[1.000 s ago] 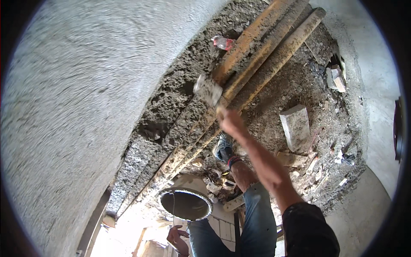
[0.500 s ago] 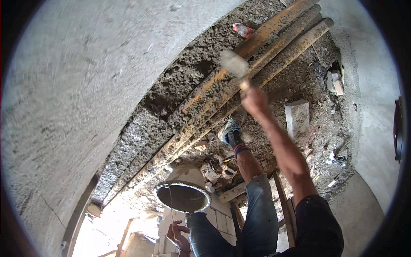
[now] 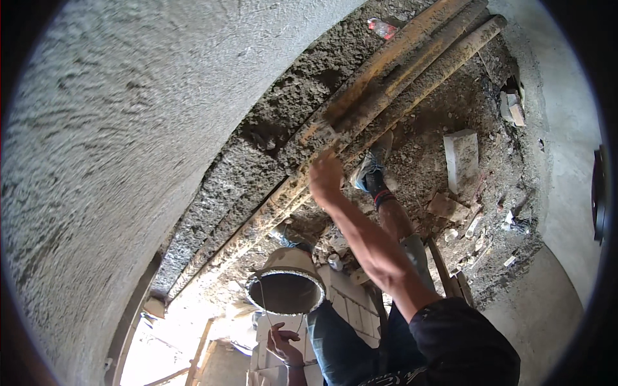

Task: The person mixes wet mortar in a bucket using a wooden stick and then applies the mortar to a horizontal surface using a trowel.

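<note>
The right hand now sits lower along the planks than half a second ago, closed on a trowel whose blade presses the wet mortar just above the knuckles. The left hand, low down, still grips the wire handle of the bucket hanging above it.

red-and-white crumpled wrapper | top, on rubble beside the wooden poles
</note>
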{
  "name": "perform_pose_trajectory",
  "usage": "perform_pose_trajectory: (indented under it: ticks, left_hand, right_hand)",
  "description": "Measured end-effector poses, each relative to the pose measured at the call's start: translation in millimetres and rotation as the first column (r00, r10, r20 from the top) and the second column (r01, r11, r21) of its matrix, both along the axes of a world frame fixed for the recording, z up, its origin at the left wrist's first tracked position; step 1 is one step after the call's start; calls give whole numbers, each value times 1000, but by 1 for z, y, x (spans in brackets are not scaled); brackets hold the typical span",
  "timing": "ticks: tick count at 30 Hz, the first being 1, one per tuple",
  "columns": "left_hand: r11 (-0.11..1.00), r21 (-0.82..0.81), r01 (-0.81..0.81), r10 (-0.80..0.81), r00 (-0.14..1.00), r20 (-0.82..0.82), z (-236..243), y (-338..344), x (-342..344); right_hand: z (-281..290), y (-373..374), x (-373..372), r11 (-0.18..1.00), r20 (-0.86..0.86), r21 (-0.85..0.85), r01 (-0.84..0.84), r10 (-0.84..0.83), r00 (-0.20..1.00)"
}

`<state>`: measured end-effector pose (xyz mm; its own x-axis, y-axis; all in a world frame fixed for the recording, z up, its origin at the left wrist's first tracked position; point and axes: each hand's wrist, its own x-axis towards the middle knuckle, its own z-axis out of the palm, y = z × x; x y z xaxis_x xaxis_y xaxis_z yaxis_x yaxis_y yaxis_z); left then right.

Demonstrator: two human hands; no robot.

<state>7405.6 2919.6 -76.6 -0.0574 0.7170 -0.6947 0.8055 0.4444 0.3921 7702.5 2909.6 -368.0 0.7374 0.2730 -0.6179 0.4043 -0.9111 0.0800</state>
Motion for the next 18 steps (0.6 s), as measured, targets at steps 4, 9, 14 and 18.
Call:
perform_pose_trajectory:
  ticks: [4,9,14,18]
  left_hand:
    - [996,77,55,-53,998,-21,1,7,-7]
    - [994,66,84,-83,996,-14,-1,6,-4]
    - [999,26,20,-21,999,33,-6,9,-2]
    - [997,23,72,-71,997,-33,-12,13,-2]
  right_hand:
    - [22,39,-65,973,-163,176,151,-123,979]
    - [41,-8,-61,833,-345,540,125,83,935]
    - [45,-141,20,788,-263,289,544,-480,837]
    - [7,-227,91,821,208,389,419,-521,828]
